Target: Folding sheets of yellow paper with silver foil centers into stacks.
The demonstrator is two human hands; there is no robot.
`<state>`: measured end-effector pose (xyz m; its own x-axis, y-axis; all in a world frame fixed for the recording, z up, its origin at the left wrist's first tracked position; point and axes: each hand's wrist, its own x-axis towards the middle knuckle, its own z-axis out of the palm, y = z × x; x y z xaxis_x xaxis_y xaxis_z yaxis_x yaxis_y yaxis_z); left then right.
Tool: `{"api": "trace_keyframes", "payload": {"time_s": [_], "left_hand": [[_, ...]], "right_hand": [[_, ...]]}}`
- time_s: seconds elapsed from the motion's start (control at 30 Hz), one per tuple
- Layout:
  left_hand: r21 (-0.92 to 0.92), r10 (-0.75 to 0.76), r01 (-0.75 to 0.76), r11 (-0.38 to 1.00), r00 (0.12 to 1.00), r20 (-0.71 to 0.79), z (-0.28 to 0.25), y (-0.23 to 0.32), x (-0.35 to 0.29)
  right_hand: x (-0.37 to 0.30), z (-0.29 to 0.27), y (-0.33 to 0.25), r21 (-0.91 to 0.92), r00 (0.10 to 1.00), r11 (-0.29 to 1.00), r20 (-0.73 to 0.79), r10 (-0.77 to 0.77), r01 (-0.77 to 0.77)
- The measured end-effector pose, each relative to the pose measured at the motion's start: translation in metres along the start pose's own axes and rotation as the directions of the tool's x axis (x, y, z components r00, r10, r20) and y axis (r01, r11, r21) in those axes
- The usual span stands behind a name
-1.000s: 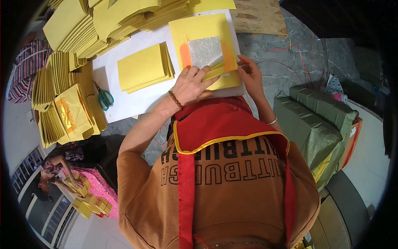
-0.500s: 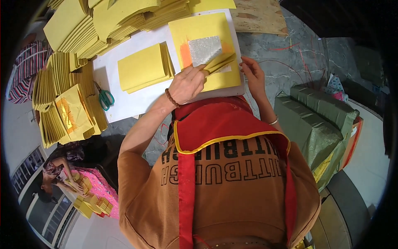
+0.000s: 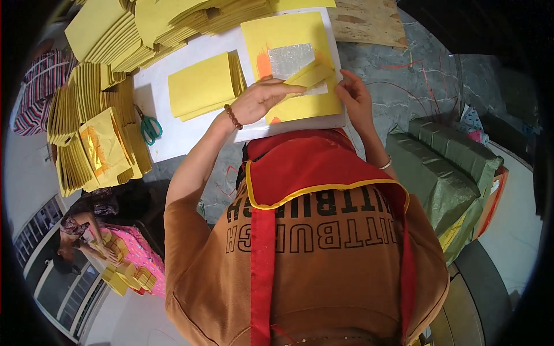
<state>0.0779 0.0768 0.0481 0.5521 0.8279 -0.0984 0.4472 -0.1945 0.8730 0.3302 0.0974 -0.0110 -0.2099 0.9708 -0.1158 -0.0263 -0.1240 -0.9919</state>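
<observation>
A stack of yellow paper sheets point(image 3: 283, 30) lies at the front right corner of the white table. On its top sheet are a silver foil square point(image 3: 291, 59) and an orange smear point(image 3: 264, 64). A folded yellow paper strip point(image 3: 314, 75) lies slantwise over the foil. My left hand point(image 3: 262, 99) rests on the strip's lower end, fingers stretched out toward the right and laid along it. At the sheets' right edge is my right hand point(image 3: 356, 99), its fingers loosely bent and thumb apart from them. Whether it touches the edge is hard to tell.
Left of the sheets lies a folded yellow paper stack point(image 3: 201, 85), then green-handled scissors point(image 3: 151, 130). Bundles of folded yellow paper point(image 3: 107, 37) line the table's far and left sides. Green wrapped packages point(image 3: 435, 164) stand at right. Another person point(image 3: 86, 236) handles yellow bundles lower left.
The fingers of my left hand have gone from gripping the folded paper to lying stretched along it. The folded strip lies flatter. My right hand stays by the sheets' edge.
</observation>
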Motion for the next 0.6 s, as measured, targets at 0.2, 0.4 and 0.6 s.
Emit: {"api": "trace_keyframes", "payload": {"time_s": [0.2,0.4,0.6], "left_hand": [[0.482,0.257,-0.149,0.864,0.952,-0.166,0.035,0.004,-0.007],[0.629,0.200,-0.108,0.770,0.977,-0.077,0.037,0.008,-0.009],[0.488,0.258,-0.193,0.851,0.964,-0.069,0.025,-0.001,-0.006]], "right_hand": [[0.001,0.000,-0.001,-0.067,0.999,0.997,0.002,0.038,-0.038],[0.002,-0.002,0.003,-0.066,0.999,0.998,0.030,0.022,-0.020],[0.004,-0.004,0.006,-0.052,1.000,0.998,-0.004,0.018,-0.018]]}}
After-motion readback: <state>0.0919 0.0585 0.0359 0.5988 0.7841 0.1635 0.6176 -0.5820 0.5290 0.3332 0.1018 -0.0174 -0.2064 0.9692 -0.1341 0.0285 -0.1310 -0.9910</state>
